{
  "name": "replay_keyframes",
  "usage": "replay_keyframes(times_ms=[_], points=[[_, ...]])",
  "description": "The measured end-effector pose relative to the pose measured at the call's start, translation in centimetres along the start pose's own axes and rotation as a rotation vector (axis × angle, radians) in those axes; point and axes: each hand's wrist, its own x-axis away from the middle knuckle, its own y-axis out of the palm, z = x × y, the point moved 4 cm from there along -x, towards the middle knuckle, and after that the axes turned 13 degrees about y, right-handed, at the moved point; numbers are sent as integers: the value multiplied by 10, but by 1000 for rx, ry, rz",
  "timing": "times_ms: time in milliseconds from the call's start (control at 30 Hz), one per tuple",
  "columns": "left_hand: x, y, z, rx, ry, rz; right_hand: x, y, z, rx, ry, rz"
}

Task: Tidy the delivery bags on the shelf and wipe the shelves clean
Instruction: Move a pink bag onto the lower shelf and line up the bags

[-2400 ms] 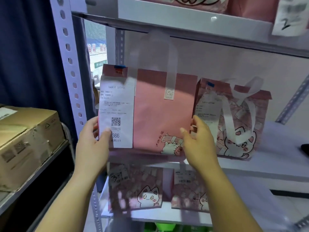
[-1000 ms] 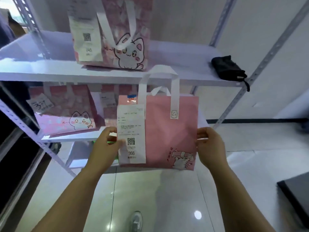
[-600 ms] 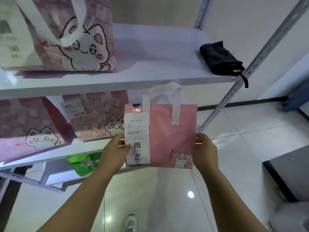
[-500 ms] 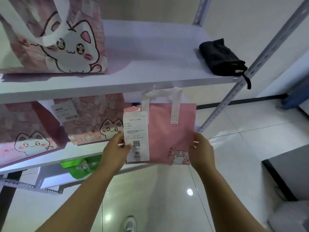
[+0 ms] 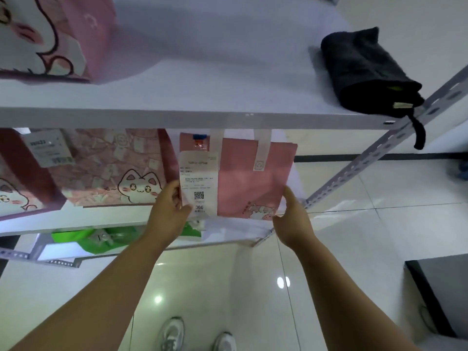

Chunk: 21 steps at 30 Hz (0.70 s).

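Observation:
A plain pink delivery bag [image 5: 249, 183] with white handles and a receipt numbered 366 stands on the lower shelf [image 5: 228, 231], under the upper shelf board [image 5: 202, 97]. My left hand [image 5: 168, 211] grips its lower left edge beside the receipt. My right hand [image 5: 291, 219] holds its lower right corner. The handle tops are hidden behind the upper board's front edge. A folded black cloth [image 5: 364, 72] lies at the upper shelf's right end.
A cat-print pink bag [image 5: 111, 168] stands left of the plain one, with another [image 5: 15, 183] further left. A larger cat bag [image 5: 50, 34] sits on the upper shelf. Something green [image 5: 101, 239] lies below. A perforated metal post [image 5: 379, 153] slants at right.
Both hands carried the plain pink bag from the upper shelf down and in onto the lower shelf, beside the cat-print bag. The view tilted downward.

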Motion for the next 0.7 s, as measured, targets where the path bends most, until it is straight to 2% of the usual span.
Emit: replay_keyframes(times_ms=[200,433,600,700], points=[[-9,12,-13,-237,31,-93,-23,6,5,24,-56,-99],[-21,14,-13,-577,33,-60,-32,3,-2,29,-95,-138],[-11,15,-12,-508,-46,-76,-26,-1,4,32,-16,-149],[0,9,-2,-565,-67,-49,-14,-14,7,61,72,-90]])
